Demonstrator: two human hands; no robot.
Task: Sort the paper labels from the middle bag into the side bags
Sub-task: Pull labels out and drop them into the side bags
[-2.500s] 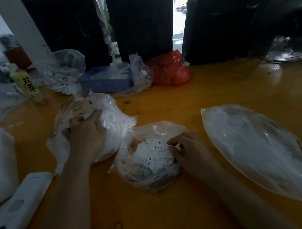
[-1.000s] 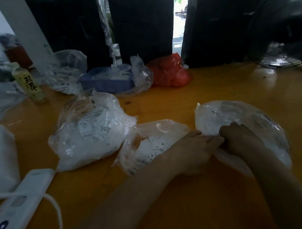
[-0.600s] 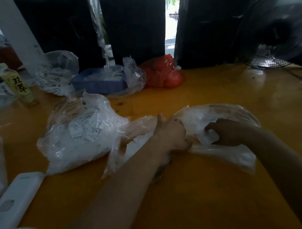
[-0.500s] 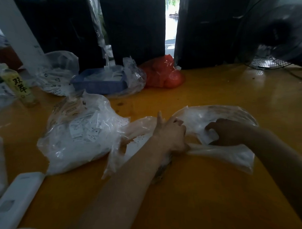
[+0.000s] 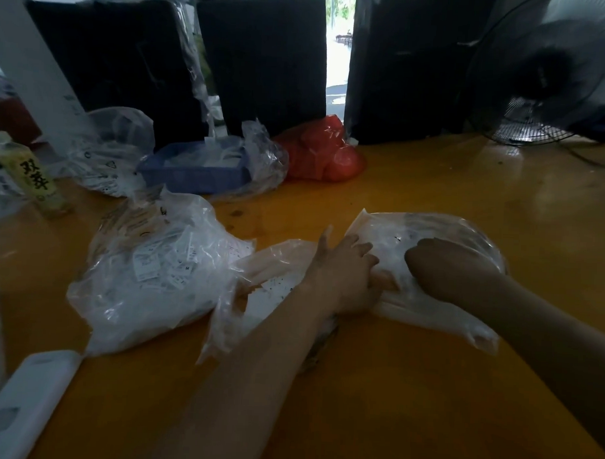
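- Three clear plastic bags lie in a row on the glossy orange-yellow wooden table: a bulging left bag, a crumpled middle bag and a flatter right bag.
- Small white paper labels show through the left bag's film; a few more sit inside the middle bag, just left of the wrist crossing it.
- The left hand reaches over the middle bag, fingers spread and pressing the near-left edge of the right bag; whether it pinches the film, I cannot tell.
- The right hand is tucked into the right bag's mouth; its fingers are hidden, so its hold cannot be told.
- Right of and beyond the right bag, the tabletop runs bare to a black fan.
- Behind the middle bag sit a red plastic bag, a blue tray wrapped in clear film and one more clear bag.
- Far left of the left bag stands one yellow-green bottle.
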